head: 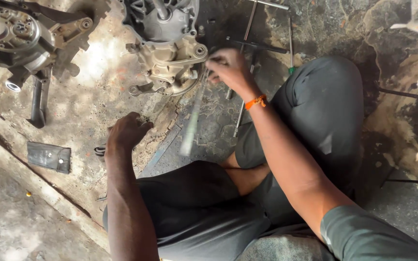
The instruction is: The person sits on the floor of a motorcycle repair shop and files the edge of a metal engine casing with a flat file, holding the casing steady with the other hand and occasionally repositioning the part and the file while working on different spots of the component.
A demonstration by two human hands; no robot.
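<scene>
Grey metal engine casing (170, 53) lies on the stained floor (97, 96). Right hand (229, 67) grasps a blurred rod-like tool (193, 118) just beside the casing's lower edge. Left hand (127, 130), fingers curled on the floor, rests below the casing, apart from it.

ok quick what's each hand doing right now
left hand: fist closed, pressed on the floor, nothing seen in it
right hand: closed on a blurred metal rod tool at the engine casing

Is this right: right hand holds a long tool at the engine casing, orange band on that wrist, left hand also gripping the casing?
Not quite. In the head view the left hand rests on the floor, apart from the engine casing. The rest holds: the right hand holds a long tool at the casing, with an orange band on that wrist.
</scene>
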